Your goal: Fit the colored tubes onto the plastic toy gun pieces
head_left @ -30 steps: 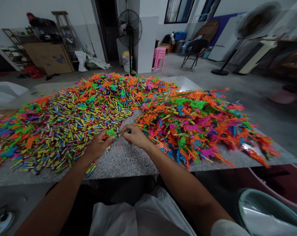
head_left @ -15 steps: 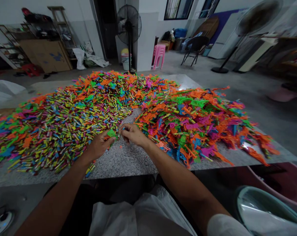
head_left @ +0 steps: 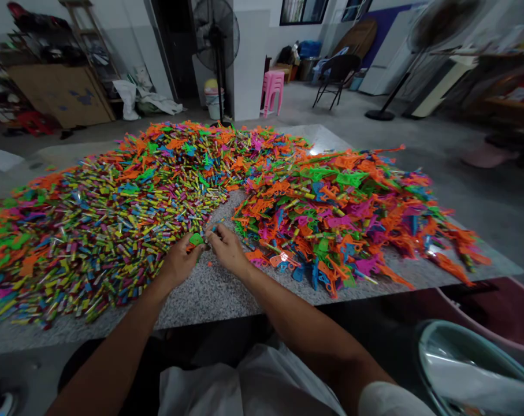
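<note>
We see a small green plastic piece (head_left: 196,239) just above the speckled tabletop (head_left: 192,300), pinched between the thumb and fingers of our left hand (head_left: 181,260). The right hand (head_left: 227,249) has its fingertips drawn nearly together beside it; whether they grip something small, we cannot tell. The step in hand looks like close two-handed fingerwork; the next move, we judge, calls for a steady left pinch. Left lies a heap of small tubes (head_left: 127,214), right a pile of bright plastic shapes (head_left: 331,219).
</note>
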`<state>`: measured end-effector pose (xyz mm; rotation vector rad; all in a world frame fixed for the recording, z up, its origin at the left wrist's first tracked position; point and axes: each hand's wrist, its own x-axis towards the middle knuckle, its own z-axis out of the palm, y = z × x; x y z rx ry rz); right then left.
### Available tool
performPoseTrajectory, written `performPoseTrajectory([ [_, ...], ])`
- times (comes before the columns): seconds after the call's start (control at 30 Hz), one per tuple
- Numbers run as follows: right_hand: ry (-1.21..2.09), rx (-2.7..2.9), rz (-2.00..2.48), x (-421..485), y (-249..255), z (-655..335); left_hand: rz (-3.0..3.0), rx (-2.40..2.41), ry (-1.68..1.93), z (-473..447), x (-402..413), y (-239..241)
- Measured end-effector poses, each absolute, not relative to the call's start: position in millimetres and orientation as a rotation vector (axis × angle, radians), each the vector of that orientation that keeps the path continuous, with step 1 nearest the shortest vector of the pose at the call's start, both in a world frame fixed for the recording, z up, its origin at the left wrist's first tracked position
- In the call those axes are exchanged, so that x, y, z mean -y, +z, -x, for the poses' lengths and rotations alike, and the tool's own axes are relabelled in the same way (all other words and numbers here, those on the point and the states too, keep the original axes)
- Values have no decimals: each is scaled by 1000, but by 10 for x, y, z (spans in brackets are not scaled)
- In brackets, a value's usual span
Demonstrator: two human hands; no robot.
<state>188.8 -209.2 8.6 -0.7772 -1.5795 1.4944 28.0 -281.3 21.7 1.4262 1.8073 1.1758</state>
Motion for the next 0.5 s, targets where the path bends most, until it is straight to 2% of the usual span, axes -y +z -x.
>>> performPoseTrajectory([
  [0.2, 1431, 1803, 759, 1773, 78, -2022, -1400, -1791, 1025, -263, 2677, 169],
  [0.3, 1286, 1625, 900, 1391, 245, -2263, -1382, -1791, 1085, 112, 2408, 201],
  [0.4, 1115, 1107, 925, 955, 529, -2600, -1616, -2151, 1178, 803, 2073, 367],
  [0.5, 1038, 886, 894, 712, 677, -2803, -1889, -2578, 794, 1566, 1813, 573],
])
